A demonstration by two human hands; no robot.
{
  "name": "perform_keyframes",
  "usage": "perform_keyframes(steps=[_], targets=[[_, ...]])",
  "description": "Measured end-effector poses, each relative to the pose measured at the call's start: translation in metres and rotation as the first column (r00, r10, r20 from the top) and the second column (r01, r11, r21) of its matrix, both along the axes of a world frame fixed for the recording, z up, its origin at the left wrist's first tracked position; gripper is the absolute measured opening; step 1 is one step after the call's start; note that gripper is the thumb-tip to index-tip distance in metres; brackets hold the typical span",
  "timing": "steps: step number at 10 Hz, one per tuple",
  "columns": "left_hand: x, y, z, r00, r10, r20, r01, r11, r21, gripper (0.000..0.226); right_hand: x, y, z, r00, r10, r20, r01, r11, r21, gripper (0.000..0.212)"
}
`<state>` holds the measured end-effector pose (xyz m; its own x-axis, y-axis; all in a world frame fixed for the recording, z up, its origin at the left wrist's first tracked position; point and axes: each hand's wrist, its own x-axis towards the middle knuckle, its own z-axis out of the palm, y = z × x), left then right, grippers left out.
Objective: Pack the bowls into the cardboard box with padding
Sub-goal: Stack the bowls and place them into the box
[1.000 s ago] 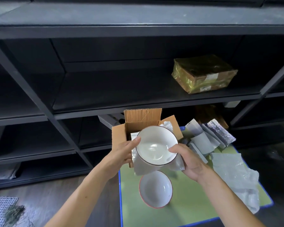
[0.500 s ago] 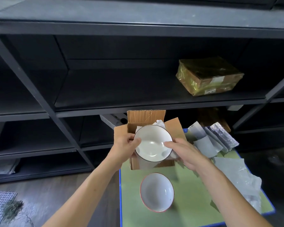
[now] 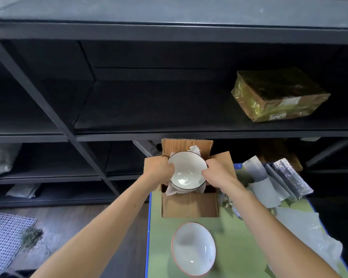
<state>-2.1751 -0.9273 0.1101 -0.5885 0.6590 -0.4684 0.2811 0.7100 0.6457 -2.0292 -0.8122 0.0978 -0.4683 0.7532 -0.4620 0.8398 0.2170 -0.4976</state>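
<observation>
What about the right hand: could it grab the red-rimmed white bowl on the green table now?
Probably not yet: the right hand grips the black-rimmed white bowl in the brown cardboard box, with the left hand. Once free, likely yes: the red-rimmed white bowl lies uncovered on the green table.

wrapped parcel on dark shelf
</observation>
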Motion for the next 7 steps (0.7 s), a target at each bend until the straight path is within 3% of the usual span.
perform_keyframes(steps=[1, 2, 3, 4, 5, 6, 7], targets=[[0.000, 0.007, -0.004, 1.000, -0.003, -0.027, 0.001, 0.999, -0.049, 0.028, -0.010, 0.001, -0.007, 0.993, 0.035, 0.114, -0.046, 0.994, 0.095, 0.022], [0.001, 0.012, -0.009, 0.998, 0.065, -0.015, -0.066, 0.995, -0.073, 0.025, -0.017, 0.000, -0.019, 0.989, 0.036, 0.145, -0.044, 0.998, 0.050, 0.037], [0.007, 0.014, -0.012, 0.987, 0.159, 0.025, -0.156, 0.985, -0.075, 0.025, -0.022, -0.004, -0.025, 0.986, 0.059, 0.155, -0.062, 0.998, 0.016, 0.039], [0.013, 0.019, -0.017, 0.971, 0.235, 0.042, -0.233, 0.972, -0.044, 0.009, -0.027, -0.006, -0.035, 0.976, 0.007, 0.219, -0.006, 1.000, -0.005, 0.047], [0.021, 0.031, -0.022, 0.991, 0.115, 0.073, -0.099, 0.978, -0.185, 0.035, -0.026, -0.008, -0.052, 0.977, 0.034, 0.213, -0.044, 0.998, 0.046, 0.041], [0.023, 0.039, -0.032, 0.998, 0.016, 0.065, -0.001, 0.973, -0.230, 0.052, -0.025, -0.010, -0.056, 0.973, 0.043, 0.228, -0.063, 0.995, 0.081, 0.041], [0.027, 0.040, -0.036, 1.000, -0.017, 0.011, 0.020, 0.969, -0.245, 0.055, -0.028, -0.014, -0.057, 0.964, -0.001, 0.266, -0.025, 0.995, 0.097, 0.049]])
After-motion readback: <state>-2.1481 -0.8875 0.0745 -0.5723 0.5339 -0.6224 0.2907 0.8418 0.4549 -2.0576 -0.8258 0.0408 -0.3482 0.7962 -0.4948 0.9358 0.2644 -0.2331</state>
